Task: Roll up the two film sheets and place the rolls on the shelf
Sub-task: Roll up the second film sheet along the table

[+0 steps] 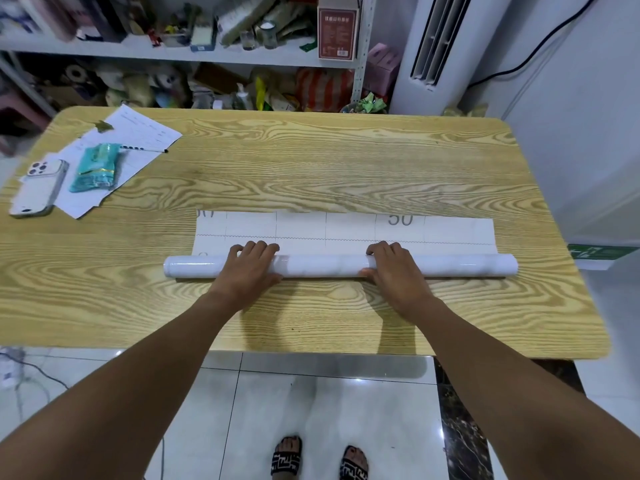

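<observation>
Nearest to me I see sandals [285,460] on the tiled floor. On the bench [311,161] the film roll [325,266] lies crosswise near the front edge. My left hand [251,265] and right hand [394,268] both grip it, with the fingers curled over the top and the thumbs on the near side. Behind the roll, the flat part of the film sheet [346,230] shows its grid side. Far left lie a phone [38,188], a teal packet [97,168] and papers [145,129]. Beyond stands the shelf [156,53].
</observation>
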